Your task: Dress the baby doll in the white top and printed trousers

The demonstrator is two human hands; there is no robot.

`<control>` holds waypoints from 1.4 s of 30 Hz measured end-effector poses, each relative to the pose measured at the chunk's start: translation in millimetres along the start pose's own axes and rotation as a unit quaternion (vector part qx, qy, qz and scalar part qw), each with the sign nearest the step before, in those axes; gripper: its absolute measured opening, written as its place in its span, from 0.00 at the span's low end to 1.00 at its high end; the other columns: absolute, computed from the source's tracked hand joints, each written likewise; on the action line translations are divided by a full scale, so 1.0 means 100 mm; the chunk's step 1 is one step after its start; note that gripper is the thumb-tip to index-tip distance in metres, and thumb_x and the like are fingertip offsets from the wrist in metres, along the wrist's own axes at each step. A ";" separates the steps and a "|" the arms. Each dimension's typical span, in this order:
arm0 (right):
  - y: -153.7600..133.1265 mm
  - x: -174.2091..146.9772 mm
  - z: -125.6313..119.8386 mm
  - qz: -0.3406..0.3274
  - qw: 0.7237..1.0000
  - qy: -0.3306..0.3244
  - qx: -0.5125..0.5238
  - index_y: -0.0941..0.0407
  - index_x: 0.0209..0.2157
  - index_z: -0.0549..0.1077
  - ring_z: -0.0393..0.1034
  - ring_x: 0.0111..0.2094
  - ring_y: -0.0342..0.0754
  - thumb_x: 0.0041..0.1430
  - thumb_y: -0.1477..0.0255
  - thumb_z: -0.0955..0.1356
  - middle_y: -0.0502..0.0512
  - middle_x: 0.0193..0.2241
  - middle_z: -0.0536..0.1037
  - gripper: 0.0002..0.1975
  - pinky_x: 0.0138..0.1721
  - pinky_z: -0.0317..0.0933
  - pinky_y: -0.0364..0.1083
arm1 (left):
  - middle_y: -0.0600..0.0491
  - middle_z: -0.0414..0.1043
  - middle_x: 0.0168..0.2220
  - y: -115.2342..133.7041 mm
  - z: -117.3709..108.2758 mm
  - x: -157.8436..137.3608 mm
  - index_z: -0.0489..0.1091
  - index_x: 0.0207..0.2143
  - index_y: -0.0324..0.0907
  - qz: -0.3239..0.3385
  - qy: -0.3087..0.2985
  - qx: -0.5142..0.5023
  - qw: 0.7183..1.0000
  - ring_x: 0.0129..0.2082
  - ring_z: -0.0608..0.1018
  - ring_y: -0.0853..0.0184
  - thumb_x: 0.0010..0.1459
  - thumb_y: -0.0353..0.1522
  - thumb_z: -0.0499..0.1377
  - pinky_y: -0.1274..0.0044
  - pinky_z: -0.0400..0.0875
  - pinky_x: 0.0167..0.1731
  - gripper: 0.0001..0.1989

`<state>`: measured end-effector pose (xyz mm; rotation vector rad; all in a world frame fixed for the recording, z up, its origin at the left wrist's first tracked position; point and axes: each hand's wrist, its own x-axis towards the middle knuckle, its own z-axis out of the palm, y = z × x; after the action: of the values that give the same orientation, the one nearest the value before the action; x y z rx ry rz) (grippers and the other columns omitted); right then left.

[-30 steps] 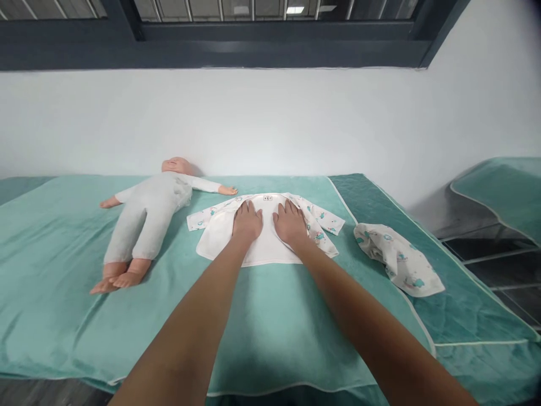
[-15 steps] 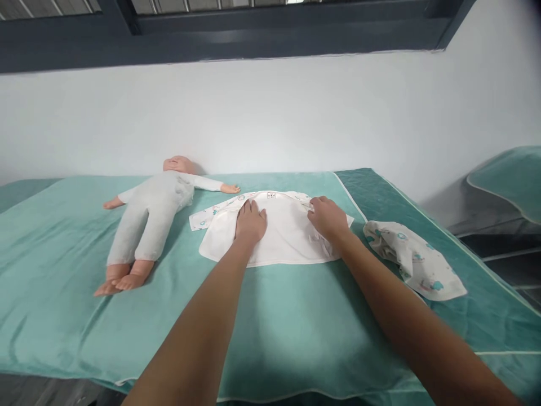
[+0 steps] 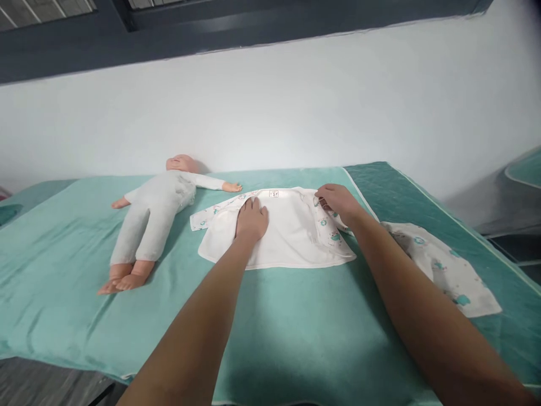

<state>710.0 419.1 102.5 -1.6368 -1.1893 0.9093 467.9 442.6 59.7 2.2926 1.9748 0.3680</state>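
A white baby shirt [image 3: 289, 239] with small teal prints lies spread on the bed, its plain inner side up and its neck label toward the wall. My left hand [image 3: 252, 221] rests flat on the left half of the shirt, fingers stretched. At the upper right of the shirt, my right hand [image 3: 338, 200] has its fingers closed on the edge of the front panel. That panel shows its printed side, and the right sleeve is partly hidden under my hand. To the left lies a baby doll [image 3: 147, 194] on its back, in a white body, one arm reaching toward the shirt.
A second printed baby garment [image 3: 448, 265] lies crumpled beyond my right forearm. Green sheeting [image 3: 287, 327] covers the bed, against a white wall [image 3: 270, 107]. A dark window frame [image 3: 253, 28] runs above. Another green-covered surface [image 3: 526, 169] stands at the far right.
My right hand has moved slightly up and right. The shirt's right front panel, bunched before, now lies with its print showing. My left hand stays on the shirt. The view has tilted.
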 end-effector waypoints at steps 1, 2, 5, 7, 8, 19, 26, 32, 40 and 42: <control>0.03 0.01 -0.01 0.029 0.998 -0.013 0.063 0.55 0.22 0.67 0.62 0.25 0.44 0.48 0.70 0.66 0.51 0.21 0.69 0.04 0.26 0.58 0.43 | 0.40 0.54 0.68 0.00 0.01 0.01 0.54 0.66 0.32 0.001 0.002 0.003 1.000 0.69 0.56 0.57 0.67 0.38 0.39 0.67 0.49 0.67 0.30; 0.06 0.02 -0.02 0.046 0.994 -0.021 0.100 0.55 0.23 0.66 0.63 0.24 0.45 0.49 0.70 0.65 0.52 0.20 0.69 0.05 0.26 0.60 0.44 | 0.40 0.55 0.67 0.00 0.01 0.02 0.54 0.66 0.32 0.004 0.004 0.006 1.000 0.68 0.56 0.58 0.67 0.37 0.39 0.67 0.49 0.67 0.30; 0.15 0.05 -0.03 0.053 0.992 -0.011 0.116 0.55 0.26 0.67 0.68 0.27 0.46 0.50 0.71 0.63 0.55 0.24 0.73 0.03 0.30 0.65 0.45 | 0.40 0.55 0.67 0.00 0.01 0.04 0.55 0.66 0.33 0.007 0.006 0.005 1.000 0.68 0.56 0.58 0.67 0.37 0.39 0.67 0.50 0.67 0.29; 0.21 0.05 -0.07 0.054 0.992 0.015 0.117 0.55 0.29 0.67 0.71 0.31 0.47 0.48 0.73 0.64 0.56 0.28 0.76 0.04 0.33 0.66 0.45 | 0.40 0.55 0.67 0.00 0.00 0.04 0.55 0.66 0.33 0.006 0.003 0.000 1.000 0.68 0.56 0.57 0.67 0.37 0.39 0.67 0.50 0.67 0.29; 0.24 0.05 -0.10 0.049 0.993 0.034 0.102 0.55 0.31 0.67 0.71 0.33 0.47 0.47 0.73 0.65 0.56 0.31 0.76 0.05 0.34 0.66 0.45 | 0.40 0.55 0.67 0.00 0.00 0.04 0.55 0.66 0.33 0.006 0.003 -0.001 1.000 0.68 0.57 0.57 0.67 0.37 0.39 0.67 0.50 0.67 0.29; 0.47 0.01 -0.75 0.003 0.927 -0.003 -0.374 0.55 0.26 0.72 0.69 0.31 0.50 0.51 0.61 0.71 0.57 0.29 0.77 0.12 0.33 0.57 0.48 | 0.39 0.57 0.67 -0.01 0.01 0.05 0.57 0.65 0.33 0.017 0.017 0.007 1.000 0.68 0.58 0.57 0.67 0.37 0.39 0.66 0.51 0.66 0.28; 0.50 0.05 -0.67 -0.051 0.901 0.285 -0.323 0.57 0.49 0.68 0.65 0.51 0.59 0.60 0.66 0.64 0.67 0.52 0.71 0.16 0.48 0.59 0.53 | 0.39 0.57 0.66 -0.02 0.02 0.06 0.56 0.65 0.33 0.020 0.019 0.001 1.000 0.67 0.59 0.56 0.67 0.37 0.39 0.66 0.51 0.66 0.29; 0.46 -0.01 -0.37 -0.184 0.912 0.207 -0.304 0.56 0.45 0.71 0.65 0.51 0.56 0.59 0.70 0.63 0.63 0.48 0.73 0.13 0.51 0.58 0.53 | 0.40 0.56 0.66 -0.01 0.02 0.05 0.56 0.65 0.33 0.016 0.014 -0.004 1.000 0.67 0.58 0.56 0.67 0.37 0.39 0.66 0.50 0.66 0.29; 0.40 -0.07 -0.22 -0.119 0.924 0.012 -0.364 0.55 0.30 0.73 0.70 0.36 0.50 0.58 0.68 0.65 0.56 0.34 0.78 0.07 0.39 0.59 0.47 | 0.39 0.58 0.66 -0.03 0.04 0.07 0.57 0.64 0.34 0.020 0.024 0.002 0.999 0.66 0.59 0.56 0.66 0.37 0.39 0.66 0.52 0.66 0.28; 0.37 -0.10 -0.24 -0.120 0.929 0.039 -0.349 0.55 0.30 0.72 0.70 0.37 0.50 0.58 0.67 0.65 0.56 0.34 0.79 0.08 0.39 0.59 0.47 | 0.40 0.58 0.65 -0.03 0.04 0.07 0.57 0.64 0.35 0.021 0.025 0.001 0.999 0.66 0.59 0.56 0.66 0.37 0.40 0.66 0.52 0.66 0.28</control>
<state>740.1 398.2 76.7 -1.9804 -1.7347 0.2581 467.1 450.2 56.0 2.3521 1.9542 0.4314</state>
